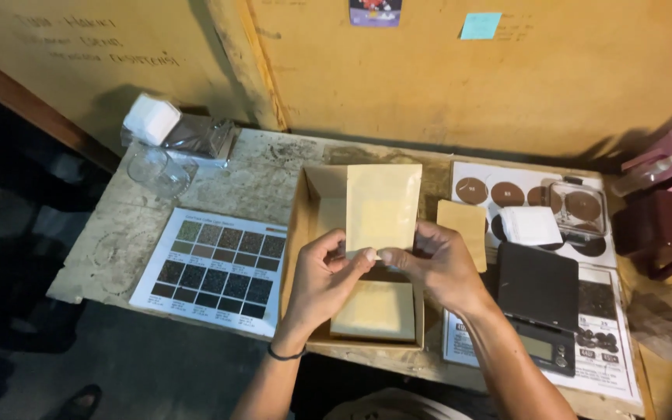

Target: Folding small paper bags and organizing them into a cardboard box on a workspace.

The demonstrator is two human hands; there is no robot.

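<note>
Both hands pinched one pouch (383,206) at its bottom edge; my left hand (327,274) had thumb and forefinger pressed together on the lower left corner, my right hand (437,264) gripped the lower right corner the same way, the other fingers curled loosely behind. I held the pouch upright, flat side toward me, above the open box (302,233) and just clear of it. I judged the grip sound but low: with only the bottom edge pinched, the tall pouch could flop forward; a firmer, even pull between the two corners would have kept it taut, and I thought it wise to keep the thumbs off the middle so as not to crease it.

Inside the box, below my wrists, lay a stack of pouches (373,309); another single pouch (464,229) lay just right of the box on the table (110,257). Further right sat a dark scale (537,292) on printed sheets, with a white packet (530,225) and a clear case (579,206) beyond it. Left of the box lay a colour chart (215,268); a glass (157,169) stood at the far left corner, well apart from my hands.
</note>
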